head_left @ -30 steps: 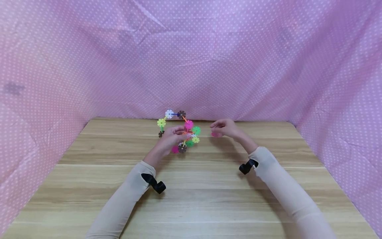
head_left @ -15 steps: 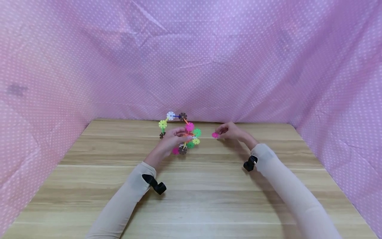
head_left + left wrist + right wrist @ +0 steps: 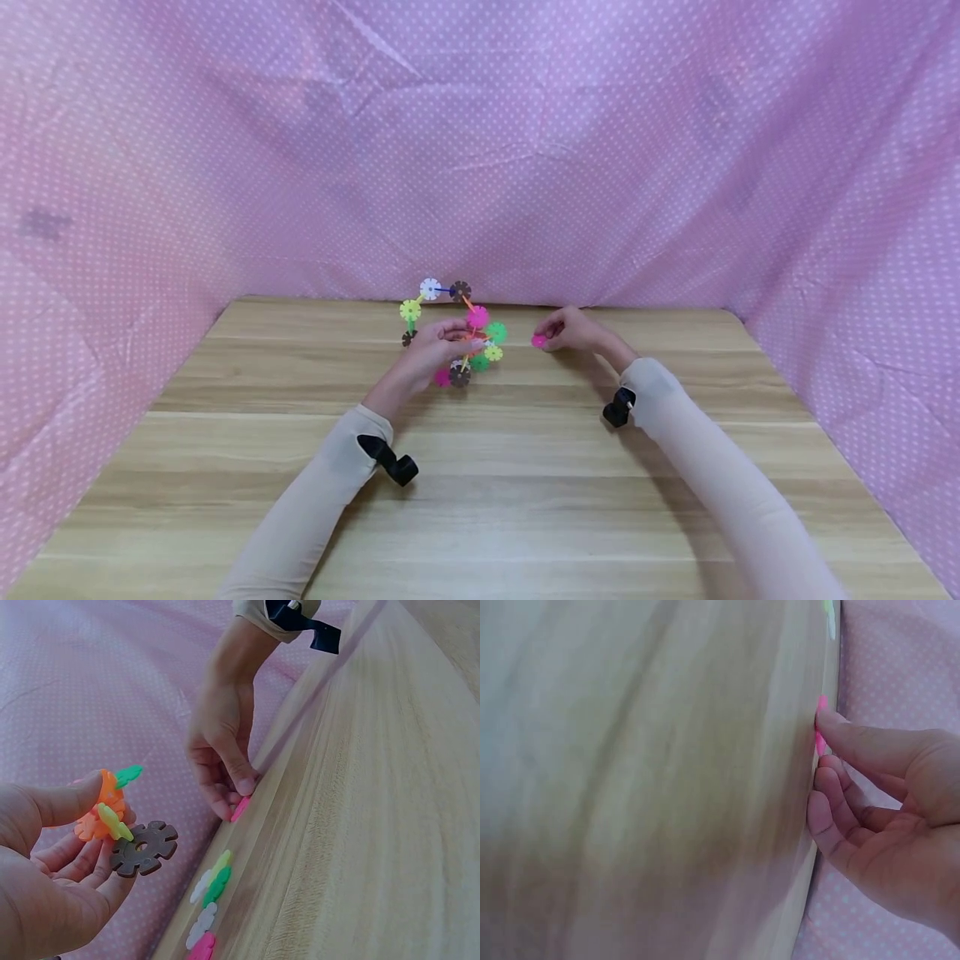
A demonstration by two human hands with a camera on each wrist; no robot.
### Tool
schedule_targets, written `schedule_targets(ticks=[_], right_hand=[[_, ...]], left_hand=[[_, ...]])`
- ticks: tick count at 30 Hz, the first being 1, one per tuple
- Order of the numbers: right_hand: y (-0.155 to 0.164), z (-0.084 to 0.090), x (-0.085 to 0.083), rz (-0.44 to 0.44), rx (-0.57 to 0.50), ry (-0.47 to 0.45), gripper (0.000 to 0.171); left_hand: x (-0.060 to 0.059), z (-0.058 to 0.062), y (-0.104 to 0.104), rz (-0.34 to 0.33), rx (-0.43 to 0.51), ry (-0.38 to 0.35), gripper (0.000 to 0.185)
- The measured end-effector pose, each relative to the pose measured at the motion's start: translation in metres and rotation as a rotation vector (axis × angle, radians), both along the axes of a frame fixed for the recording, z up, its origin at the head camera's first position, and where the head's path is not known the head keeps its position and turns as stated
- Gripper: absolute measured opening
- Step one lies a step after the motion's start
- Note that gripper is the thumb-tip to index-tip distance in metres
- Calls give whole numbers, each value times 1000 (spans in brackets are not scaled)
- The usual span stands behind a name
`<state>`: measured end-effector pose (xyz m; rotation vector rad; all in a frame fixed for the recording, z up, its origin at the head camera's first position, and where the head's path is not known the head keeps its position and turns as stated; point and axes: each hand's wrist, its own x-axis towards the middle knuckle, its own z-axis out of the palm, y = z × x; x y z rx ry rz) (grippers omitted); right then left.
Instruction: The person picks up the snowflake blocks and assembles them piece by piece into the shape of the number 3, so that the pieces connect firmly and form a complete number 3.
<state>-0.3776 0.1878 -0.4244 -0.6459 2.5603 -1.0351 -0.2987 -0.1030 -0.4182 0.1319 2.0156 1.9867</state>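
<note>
In the head view my left hand [image 3: 420,354] holds a loop of joined plastic snowflake discs [image 3: 410,310] in several colours, raised over the table. The left wrist view shows its thumb and fingers pinching orange discs [image 3: 105,814], with a brown disc [image 3: 146,847] hanging beside them. My right hand [image 3: 576,330] is low at the table's far side, thumb and fingertips at a pink snowflake disc [image 3: 538,341]. From the right wrist view, the thumb covers the middle of that pink disc [image 3: 821,742], with the other fingers curled below it.
A row of loose discs, including a green disc [image 3: 216,886] and a pink disc [image 3: 202,947], lies on the wooden table [image 3: 480,500] below the left hand. A pink dotted cloth [image 3: 480,167] hangs behind the table's far edge and at both sides.
My right hand has come down from above the pink disc and its thumb and fingers have closed in at the disc's edge. The left hand and its loop stay nearly still.
</note>
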Motion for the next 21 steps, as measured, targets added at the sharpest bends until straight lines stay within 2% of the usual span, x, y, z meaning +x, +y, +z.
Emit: schedule_targets(ticks=[6,14,21], right_hand=[[-5,-1,6,4,5,9,22],[-6,-2,12,56,-27,51,29],[-7,1,14,75,6,22,28]], left_hand=[[1,4,0,15,-3,-22,48],[2,2,1,10,-8,-11,43],[1,2,1,15,-8,-12,43]])
